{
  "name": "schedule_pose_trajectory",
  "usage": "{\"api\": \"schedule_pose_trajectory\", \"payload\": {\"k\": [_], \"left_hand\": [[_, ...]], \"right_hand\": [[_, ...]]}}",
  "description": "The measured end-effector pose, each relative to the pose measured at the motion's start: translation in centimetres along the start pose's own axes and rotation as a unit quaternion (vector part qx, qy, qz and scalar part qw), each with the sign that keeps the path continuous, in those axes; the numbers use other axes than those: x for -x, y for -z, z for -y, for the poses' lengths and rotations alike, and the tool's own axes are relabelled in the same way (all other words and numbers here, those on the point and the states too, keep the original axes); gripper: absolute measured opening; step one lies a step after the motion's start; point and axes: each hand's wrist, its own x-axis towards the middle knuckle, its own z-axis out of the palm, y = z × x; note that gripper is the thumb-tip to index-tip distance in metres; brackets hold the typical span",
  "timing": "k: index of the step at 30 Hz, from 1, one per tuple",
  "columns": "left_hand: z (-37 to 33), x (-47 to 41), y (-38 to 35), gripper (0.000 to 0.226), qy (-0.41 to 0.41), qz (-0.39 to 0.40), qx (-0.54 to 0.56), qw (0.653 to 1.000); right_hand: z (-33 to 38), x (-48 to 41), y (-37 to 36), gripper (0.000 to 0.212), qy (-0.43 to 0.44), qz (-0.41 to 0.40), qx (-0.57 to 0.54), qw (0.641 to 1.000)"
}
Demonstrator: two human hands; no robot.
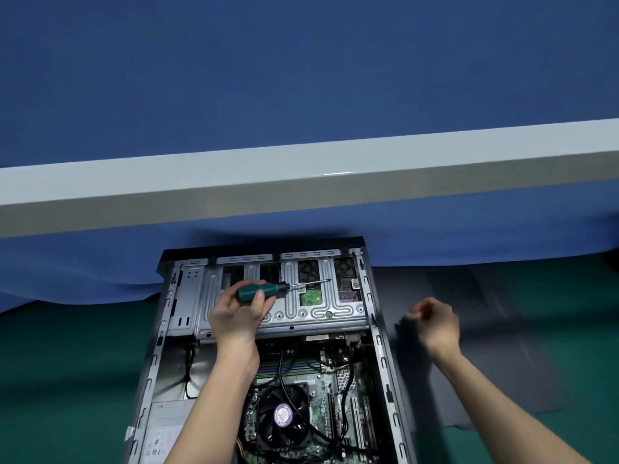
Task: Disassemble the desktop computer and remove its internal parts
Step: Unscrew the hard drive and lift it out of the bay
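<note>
— Where do we have the computer (377,333)?

— Lying on its side on the green table (67,363), open toward us. We can see the drive cage (301,316) at the far end, and nearer us the motherboard (323,410) with its cooling fan (284,413).

— And our left hand (234,316)?

— Above the drive cage, its fingers (258,300) wrapped around the green handle of the screwdriver (259,289). The shaft lies almost level and points to the right across the cage; the tip hangs over one of the cage's openings.

— Our right hand (435,319)?

— Outside the case, over the dark side panel (502,363) that lies flat on the table just beside the computer. The fingers are curled in toward the thumb, but the hand is blurred, so we cannot tell whether they pinch something small or nothing at all.

— Behind it all?

— Blue cloth (301,95), crossed by a pale band.
</note>
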Motion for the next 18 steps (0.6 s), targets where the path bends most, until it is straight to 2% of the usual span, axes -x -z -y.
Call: {"api": "schedule_pose_trajectory", "payload": {"k": [5, 8, 10, 12, 15, 16, 18], "left_hand": [[0.2, -0.3, 0.2, 0.026, -0.004, 0.006, 0.004, 1.0], [0.3, -0.4, 0.2, 0.026, -0.008, 0.013, 0.0, 1.0], [0.3, -0.3, 0.3, 0.027, -0.007, 0.012, 0.005, 1.0], [0.2, -0.1, 0.2, 0.027, -0.008, 0.009, 0.01, 1.0], [0.0, 0.9, -0.7, 0.029, -0.046, 0.031, -0.011, 0.998], [-0.1, 1.5, -1.4, 0.03, -0.064, 0.049, -0.018, 0.997], [-0.6, 2.7, -3.0, 0.034, -0.118, 0.086, -0.041, 0.988]], "right_hand": [[-3.4, -1.1, -2.8, 0.014, -0.002, 0.074, 0.103, 0.992], [-4.2, -1.6, -3.2, 0.017, -0.012, 0.088, 0.105, 0.99], [-4.1, -1.9, -2.6, 0.016, -0.02, 0.079, 0.087, 0.993], [-3.2, -2.0, -1.1, 0.014, -0.013, 0.014, 0.077, 0.997], [0.6, -1.3, 1.6, 0.018, 0.048, -0.081, 0.003, 0.996], [2.3, -0.6, 2.3, 0.022, 0.087, -0.077, -0.03, 0.993], [5.9, 1.8, 3.2, 0.033, 0.175, -0.017, -0.077, 0.981]]}}
